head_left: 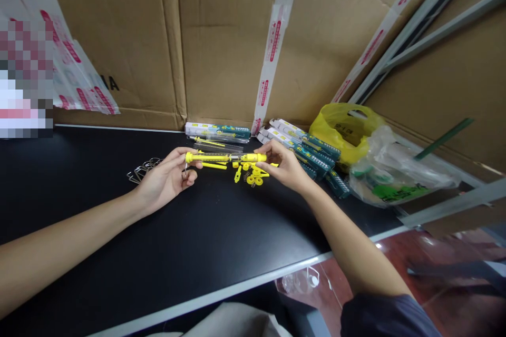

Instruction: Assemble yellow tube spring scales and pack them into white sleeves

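Person's got a skinny yellow pen-like tool [223, 158] held level just above the black table [118, 253], left hand [168, 179] pinching one end, right hand [282, 166] with fingers clamped on the other. Looks light, stiff plastic, probably a bit slick, so gripping both ends seems smart. Loose yellow bits [251, 175] lie right under it, boxed ones [304, 150] beside.

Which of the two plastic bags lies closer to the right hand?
The yellow bag; the clear bag sits farther out from the right hand.
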Demonstrator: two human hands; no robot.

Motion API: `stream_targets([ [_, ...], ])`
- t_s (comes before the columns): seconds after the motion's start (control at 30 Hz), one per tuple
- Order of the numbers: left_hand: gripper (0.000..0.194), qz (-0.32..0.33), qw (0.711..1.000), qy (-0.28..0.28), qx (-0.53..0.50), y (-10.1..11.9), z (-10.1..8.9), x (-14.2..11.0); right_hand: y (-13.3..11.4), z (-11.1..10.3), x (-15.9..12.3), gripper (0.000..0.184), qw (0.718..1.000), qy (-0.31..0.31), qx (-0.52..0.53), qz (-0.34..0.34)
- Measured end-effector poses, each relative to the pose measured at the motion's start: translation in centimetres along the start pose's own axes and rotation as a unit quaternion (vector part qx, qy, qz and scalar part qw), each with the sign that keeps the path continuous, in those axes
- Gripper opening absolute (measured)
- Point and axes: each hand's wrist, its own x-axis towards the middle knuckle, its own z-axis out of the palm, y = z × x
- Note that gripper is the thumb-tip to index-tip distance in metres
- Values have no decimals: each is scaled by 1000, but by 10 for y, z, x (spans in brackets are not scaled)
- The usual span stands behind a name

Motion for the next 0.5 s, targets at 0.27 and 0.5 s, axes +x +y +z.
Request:
stream_targets([
  [0.27,12,3,1000,-10,-2,-1,-1,1,3,1,0,26,999,-2,32,16],
  [0.5,13,0,1000,-1,-2,0,1,-2,-3,-1,0,25,999,4,42,31],
])
